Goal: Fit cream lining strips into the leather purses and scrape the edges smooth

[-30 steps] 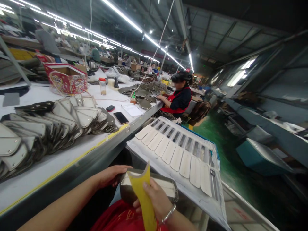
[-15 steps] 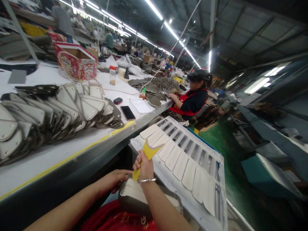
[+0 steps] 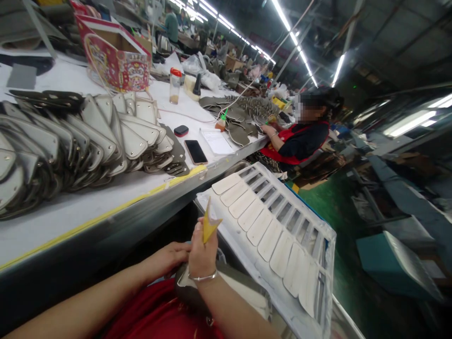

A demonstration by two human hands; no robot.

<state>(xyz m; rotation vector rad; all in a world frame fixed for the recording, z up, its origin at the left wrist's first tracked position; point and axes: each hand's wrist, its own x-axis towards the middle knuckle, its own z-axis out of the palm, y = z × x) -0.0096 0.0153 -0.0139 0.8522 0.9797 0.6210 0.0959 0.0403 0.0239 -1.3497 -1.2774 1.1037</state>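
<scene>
My right hand [image 3: 204, 252], with a silver bracelet at the wrist, is closed round a yellow scraper [image 3: 211, 227]. Its notched, forked end points up. Below it, across my lap, lies a cream piece with a dark grey rim [image 3: 243, 288], partly covered by my right forearm. My left hand [image 3: 171, 258] is at the near left end of this piece, fingers bent at its edge; their tips are partly hidden behind my right hand. To the right, a white slatted rack [image 3: 259, 176] carries a row of flat cream strips [image 3: 270, 238].
Stacked grey and cream riveted pieces [image 3: 102, 134] cover the left of the white table [image 3: 116, 200]. A phone [image 3: 196, 152], a notepad [image 3: 217, 141], a red-lidded jar [image 3: 175, 85] and a red box [image 3: 116, 56] stand beyond. A co-worker [image 3: 300, 136] sits at the table's far end.
My right hand has turned the scraper, so it now shows more edge-on, and moved slightly left and down. The left hand stays by the piece. The camera view has tilted down.
</scene>
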